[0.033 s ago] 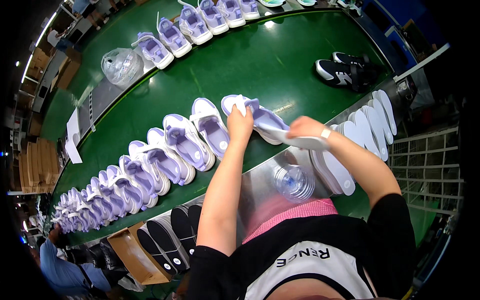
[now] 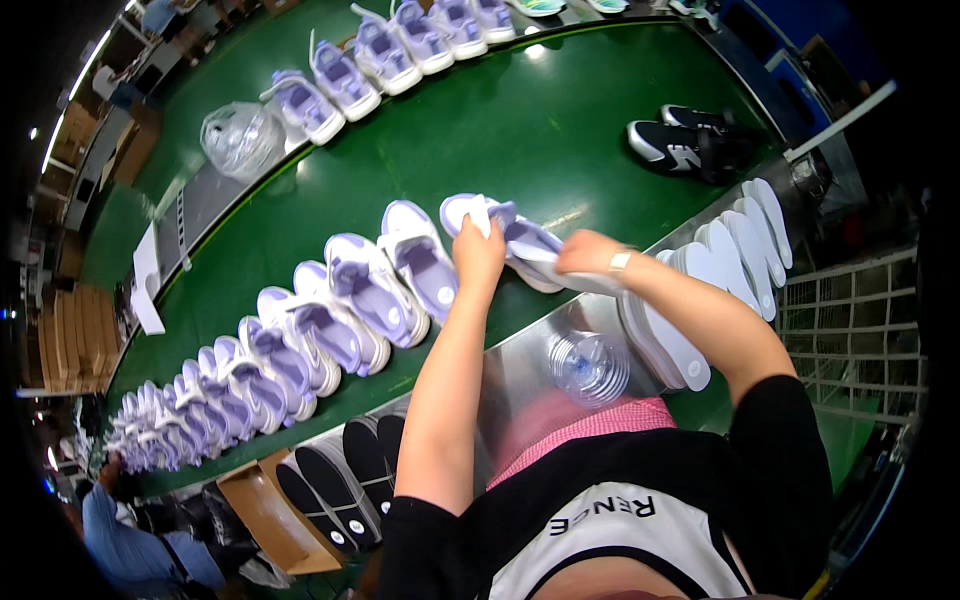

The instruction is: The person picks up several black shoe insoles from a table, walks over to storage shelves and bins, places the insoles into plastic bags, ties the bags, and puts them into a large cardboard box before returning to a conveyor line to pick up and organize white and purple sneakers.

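A white and lavender shoe point(image 2: 531, 238) lies tilted on the green belt, its toe to the upper left. My left hand point(image 2: 480, 250) is closed on the white strap point(image 2: 481, 214) at its opening. In my right hand point(image 2: 590, 252) is a pale insole point(image 2: 590, 281), held at the shoe's heel end. The insole's front end reaches into the opening; how far in is hidden. Just left of my left hand stands another such shoe point(image 2: 421, 262), first in a long row of white and lavender shoes point(image 2: 288, 365) curving to the lower left.
Stacks of pale insoles point(image 2: 668, 340) and a clear plastic container point(image 2: 588, 367) lie on the metal ledge before me. Black insoles point(image 2: 330, 495) stand by a cardboard box point(image 2: 270, 515). Black shoes point(image 2: 680, 145) sit far right; a plastic bag point(image 2: 242, 138) far left. A person point(image 2: 140, 540) is lower left.
My right hand has moved left with the insole, closer to the shoe's opening. My left hand stays at the strap.
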The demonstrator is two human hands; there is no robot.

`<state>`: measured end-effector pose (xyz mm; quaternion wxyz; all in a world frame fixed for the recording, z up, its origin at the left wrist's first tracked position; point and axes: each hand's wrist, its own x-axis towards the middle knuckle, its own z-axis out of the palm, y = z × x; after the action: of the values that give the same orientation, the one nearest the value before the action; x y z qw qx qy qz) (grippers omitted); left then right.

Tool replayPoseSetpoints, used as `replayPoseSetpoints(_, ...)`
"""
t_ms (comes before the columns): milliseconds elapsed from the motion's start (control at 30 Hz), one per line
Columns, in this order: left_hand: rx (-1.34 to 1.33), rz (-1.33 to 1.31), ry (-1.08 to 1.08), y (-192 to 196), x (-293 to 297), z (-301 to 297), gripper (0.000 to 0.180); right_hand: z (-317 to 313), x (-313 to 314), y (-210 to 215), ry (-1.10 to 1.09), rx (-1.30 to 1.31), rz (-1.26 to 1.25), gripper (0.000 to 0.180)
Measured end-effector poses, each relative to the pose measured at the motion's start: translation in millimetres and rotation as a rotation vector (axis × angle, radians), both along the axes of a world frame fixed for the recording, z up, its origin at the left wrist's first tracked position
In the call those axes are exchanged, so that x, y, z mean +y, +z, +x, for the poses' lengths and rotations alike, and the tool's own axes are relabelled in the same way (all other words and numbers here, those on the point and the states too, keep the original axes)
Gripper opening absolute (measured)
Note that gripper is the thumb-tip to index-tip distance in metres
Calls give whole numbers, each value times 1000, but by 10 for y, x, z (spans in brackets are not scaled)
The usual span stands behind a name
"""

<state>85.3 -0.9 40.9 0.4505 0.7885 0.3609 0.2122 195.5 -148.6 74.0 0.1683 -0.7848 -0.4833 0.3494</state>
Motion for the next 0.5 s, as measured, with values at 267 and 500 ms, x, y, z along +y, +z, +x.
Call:
replayPoseSetpoints(267, -48, 151, 43, -332, 205, -143, 32, -440, 599, 165, 279, -709, -216, 30)
replayPoseSetpoints(500, 55, 127, 101, -112, 40, -83, 31, -399, 435, 565, 406, -611, -276, 18)
